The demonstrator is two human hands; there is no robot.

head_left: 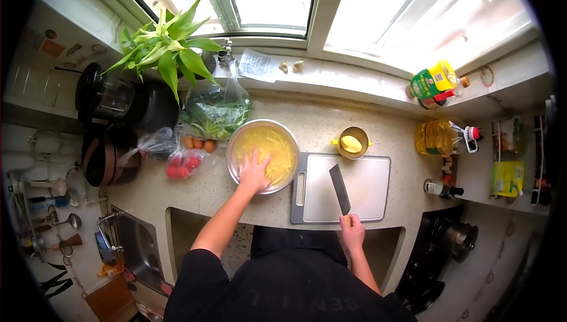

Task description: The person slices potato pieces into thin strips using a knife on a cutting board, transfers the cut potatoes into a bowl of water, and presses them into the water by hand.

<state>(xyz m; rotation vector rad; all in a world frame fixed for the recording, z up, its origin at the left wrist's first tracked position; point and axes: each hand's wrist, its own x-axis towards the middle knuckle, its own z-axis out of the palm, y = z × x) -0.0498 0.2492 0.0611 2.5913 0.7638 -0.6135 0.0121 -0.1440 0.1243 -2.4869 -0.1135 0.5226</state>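
My left hand (254, 173) dips into a metal bowl (263, 122), its fingers spread over pale yellow shreds (277, 152) that look like potato in liquid. In my right hand (353, 231) is the handle of a kitchen cleaver (339, 187). Its dark blade points away from me over the white cutting board (372, 189) with a grey edge; I cannot tell whether the blade touches it. Behind the board stands a small pot (354, 130) with yellow handles, and a peeled yellow potato (351, 144) rests in it.
Left of the bowl lie eggs (199, 143), a bag of red items (182, 165) and a bag of greens (215, 112). An oil bottle (436, 137) stands at right. A sink (139, 245) is at lower left, a stove (428, 251) at lower right.
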